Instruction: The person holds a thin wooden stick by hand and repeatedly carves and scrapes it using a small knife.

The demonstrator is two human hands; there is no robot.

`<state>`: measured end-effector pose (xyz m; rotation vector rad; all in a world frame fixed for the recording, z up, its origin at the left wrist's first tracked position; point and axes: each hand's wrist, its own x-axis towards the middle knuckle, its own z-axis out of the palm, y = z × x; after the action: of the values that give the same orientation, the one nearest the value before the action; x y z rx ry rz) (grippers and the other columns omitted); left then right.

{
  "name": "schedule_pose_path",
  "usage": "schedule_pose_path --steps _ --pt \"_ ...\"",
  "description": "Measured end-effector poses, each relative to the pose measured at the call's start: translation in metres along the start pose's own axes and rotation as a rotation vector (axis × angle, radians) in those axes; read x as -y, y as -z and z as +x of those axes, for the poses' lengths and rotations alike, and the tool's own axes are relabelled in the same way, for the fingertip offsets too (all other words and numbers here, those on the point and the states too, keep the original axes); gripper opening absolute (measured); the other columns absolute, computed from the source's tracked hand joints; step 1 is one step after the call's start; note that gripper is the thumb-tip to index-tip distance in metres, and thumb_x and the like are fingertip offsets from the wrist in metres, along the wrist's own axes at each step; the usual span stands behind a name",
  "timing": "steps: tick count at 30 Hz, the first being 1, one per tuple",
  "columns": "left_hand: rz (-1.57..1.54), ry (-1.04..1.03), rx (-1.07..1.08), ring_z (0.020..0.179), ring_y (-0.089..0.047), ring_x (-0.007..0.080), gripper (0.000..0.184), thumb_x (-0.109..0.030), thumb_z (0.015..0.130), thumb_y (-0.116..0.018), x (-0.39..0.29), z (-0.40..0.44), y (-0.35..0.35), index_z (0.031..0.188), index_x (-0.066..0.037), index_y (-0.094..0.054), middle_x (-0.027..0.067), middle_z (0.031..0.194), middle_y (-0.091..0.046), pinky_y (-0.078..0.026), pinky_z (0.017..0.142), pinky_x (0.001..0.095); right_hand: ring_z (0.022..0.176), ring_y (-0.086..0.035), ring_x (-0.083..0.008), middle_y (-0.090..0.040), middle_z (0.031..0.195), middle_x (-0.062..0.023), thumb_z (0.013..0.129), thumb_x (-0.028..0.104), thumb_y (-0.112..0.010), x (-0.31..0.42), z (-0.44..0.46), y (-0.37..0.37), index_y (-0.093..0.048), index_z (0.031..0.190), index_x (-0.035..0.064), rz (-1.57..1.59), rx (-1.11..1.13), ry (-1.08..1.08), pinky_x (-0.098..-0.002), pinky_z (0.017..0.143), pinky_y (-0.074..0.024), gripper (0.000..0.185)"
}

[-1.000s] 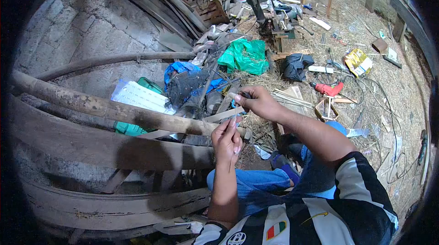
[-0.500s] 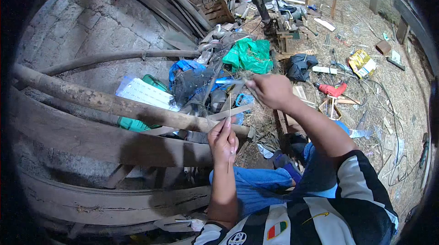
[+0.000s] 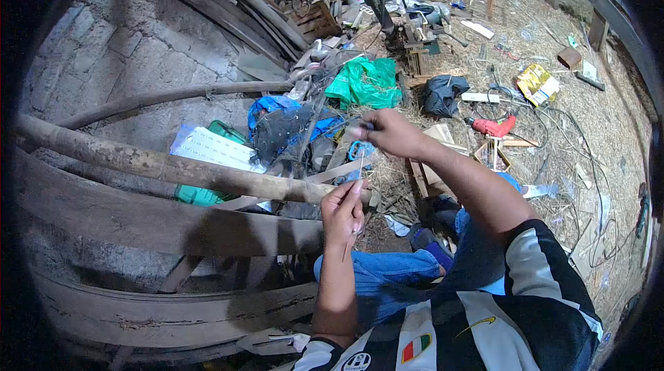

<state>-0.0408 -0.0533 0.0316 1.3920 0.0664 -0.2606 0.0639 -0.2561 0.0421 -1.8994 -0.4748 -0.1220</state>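
My left hand (image 3: 340,215) is closed in a pinch around a thin wooden stick (image 3: 362,162). The stick's upper part rises above my thumb and its lower end shows below the palm, along the wrist. Above it and to the right, my right hand (image 3: 393,134) is closed on a knife-like blade (image 3: 354,131), which points left over the stick's top. Motion blurs this blade, and its handle is hidden in my fist. Whether blade and stick touch, I cannot tell.
A bamboo pole (image 3: 159,163) and a wooden plank (image 3: 159,215) lie left of my hands. Beyond are a green plastic bag (image 3: 365,84), a black bag (image 3: 444,94) and blue-handled scissors (image 3: 360,150). A red power drill (image 3: 492,125) and cables lie on the straw-littered ground.
My right hand has moved slightly left and down, the blade now nearer the stick's top. The left hand still grips the stick, a little to the right. The whole view has shifted slightly.
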Motion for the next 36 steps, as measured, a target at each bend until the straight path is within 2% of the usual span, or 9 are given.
schedule_pose_path --steps 2,10,14,19,21,27,31,33,36 --pt "0.002 -0.009 -0.031 0.033 -0.033 0.0043 0.023 -0.016 0.099 -0.062 0.001 0.000 0.001 0.109 0.003 -0.068 -0.0018 0.053 -0.047 -0.027 0.031 0.0211 0.076 -0.065 -0.0429 -0.067 0.075 -0.0206 0.094 0.049 -0.060 0.001 -0.004 0.003 -0.067 0.088 0.0051 -0.253 -0.146 -0.032 -0.0508 0.066 -0.0499 0.045" --pt "-0.023 -0.129 -0.264 0.034 -0.033 0.0048 0.024 -0.016 0.098 -0.062 -0.007 -0.009 -0.002 0.112 0.003 -0.069 -0.0026 0.052 -0.045 -0.027 0.031 0.0216 0.068 -0.067 -0.0396 -0.068 0.073 -0.0174 0.096 0.042 -0.051 0.033 -0.040 -0.020 -0.063 0.093 0.0095 -0.578 0.096 0.292 -0.0537 0.058 -0.0520 0.035" --pt "0.035 -0.180 -0.259 0.034 -0.033 0.0049 0.026 -0.015 0.098 -0.062 -0.004 -0.015 0.005 0.115 0.003 -0.068 -0.0030 0.051 -0.043 -0.027 0.031 0.0224 0.065 -0.067 -0.0384 -0.067 0.070 -0.0172 0.095 0.043 -0.052 0.025 -0.028 -0.005 -0.065 0.085 0.0094 -0.653 0.049 0.121 -0.0518 0.055 -0.0525 0.037" --pt "0.002 -0.168 -0.233 0.034 -0.033 0.0049 0.026 -0.015 0.098 -0.062 -0.003 -0.021 0.007 0.115 0.004 -0.068 -0.0033 0.050 -0.041 -0.027 0.032 0.0226 0.065 -0.068 -0.0385 -0.067 0.070 -0.0169 0.095 0.042 -0.053 0.031 -0.042 -0.025 -0.065 0.085 0.0091 -0.637 -0.050 0.204 -0.0527 0.058 -0.0532 0.036" --pt "-0.012 -0.155 -0.262 0.035 -0.033 0.0049 0.026 -0.014 0.098 -0.063 -0.001 -0.025 0.005 0.114 0.004 -0.069 -0.0037 0.050 -0.042 -0.026 0.032 0.0225 0.065 -0.068 -0.0378 -0.067 0.069 -0.0168 0.095 0.040 -0.053 0.037 -0.047 -0.029 -0.066 0.085 0.0091 -0.652 0.131 0.252 -0.0521 0.058 -0.0534 0.034" --pt "0.081 -0.208 -0.289 0.035 -0.034 0.0055 0.023 -0.014 0.096 -0.066 0.012 -0.033 0.011 0.111 0.002 -0.071 -0.0026 0.052 -0.046 -0.026 0.033 0.0223 0.073 -0.069 -0.0383 -0.070 0.076 -0.0180 0.098 0.044 -0.049 0.018 -0.023 0.002 -0.069 0.100 0.0107 -0.698 -0.031 -0.042 -0.0525 0.063 -0.0542 0.039" --pt "0.118 -0.179 -0.355 0.035 -0.036 0.0054 0.022 -0.014 0.096 -0.066 0.015 -0.031 0.005 0.111 0.001 -0.071 -0.0020 0.053 -0.047 -0.026 0.033 0.0224 0.062 -0.065 -0.0383 -0.065 0.067 -0.0158 0.098 0.045 -0.050 0.028 -0.053 -0.037 -0.063 0.090 0.0101 -0.562 -0.072 0.175 -0.0518 0.054 -0.0503 0.038" --pt "0.118 -0.201 -0.335 0.036 -0.038 0.0055 0.022 -0.014 0.096 -0.066 0.016 -0.033 0.003 0.113 0.000 -0.071 -0.0012 0.055 -0.050 -0.027 0.033 0.0222 0.063 -0.066 -0.0379 -0.064 0.066 -0.0149 0.098 0.044 -0.050 0.033 -0.062 -0.047 -0.062 0.090 0.0101 -0.565 0.141 0.289 -0.0523 0.054 -0.0504 0.037" --pt "0.093 -0.231 -0.298 0.035 -0.038 0.0059 0.023 -0.013 0.096 -0.066 0.017 -0.030 0.006 0.115 -0.001 -0.071 -0.0008 0.057 -0.052 -0.029 0.033 0.0218 0.063 -0.066 -0.0371 -0.064 0.066 -0.0128 0.098 0.044 -0.049 0.036 -0.060 -0.040 -0.061 0.089 0.0118 -0.615 0.139 0.267 -0.0518 0.054 -0.0503 0.035"
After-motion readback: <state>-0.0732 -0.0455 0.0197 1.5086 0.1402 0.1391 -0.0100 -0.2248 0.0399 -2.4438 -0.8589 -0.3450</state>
